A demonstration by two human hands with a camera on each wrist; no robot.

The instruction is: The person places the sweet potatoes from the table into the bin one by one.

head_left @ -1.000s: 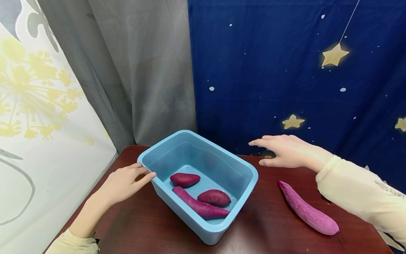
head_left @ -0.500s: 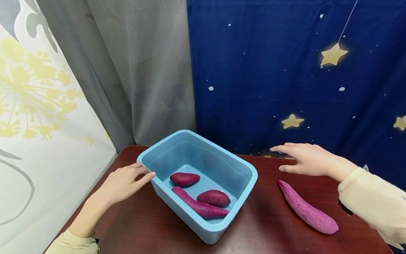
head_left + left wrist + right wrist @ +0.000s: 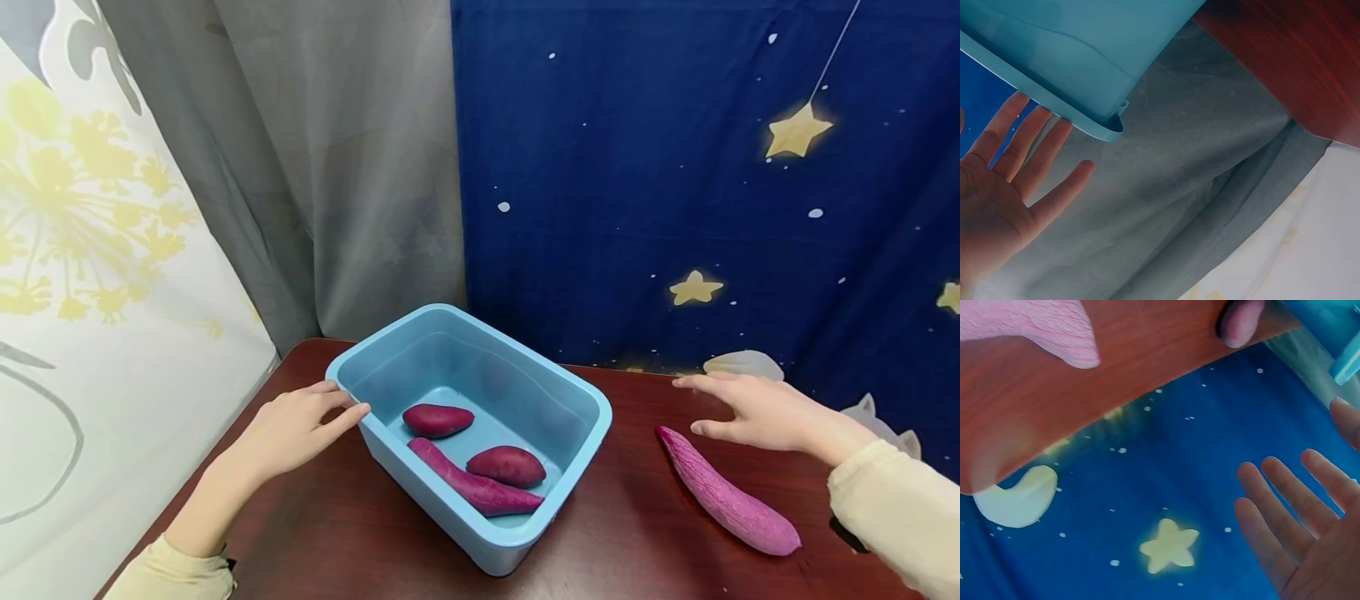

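Observation:
My left hand (image 3: 300, 429) touches the left rim of a blue plastic bin (image 3: 525, 333). Its fingers lie nearly straight, fingertips (image 3: 1063, 124) right at the rim in the left wrist view. Inside the bin lie two short purple sweet potatoes, one farther back (image 3: 438, 420) and one nearer the front (image 3: 507, 467), beside a long purple vegetable (image 3: 480, 492). A long, curved pink-purple vegetable (image 3: 731, 500) rests on the table right of the bin. My right hand (image 3: 765, 410) hovers just behind its thin end, holding nothing, fingers extended.
The dark red-brown table (image 3: 337, 533) ends at a grey curtain (image 3: 382, 183) and a blue star-patterned curtain (image 3: 600, 167). White patterned cloth (image 3: 112, 400) hangs along the left. In the right wrist view, a pink textured thing (image 3: 1054, 328) and a rounded purplish end (image 3: 1244, 324) show on the table.
My right hand has moved right and downward, from beside the bin to near the long pink-purple vegetable's thin end. My left hand stays on the rim; the vegetables have not moved.

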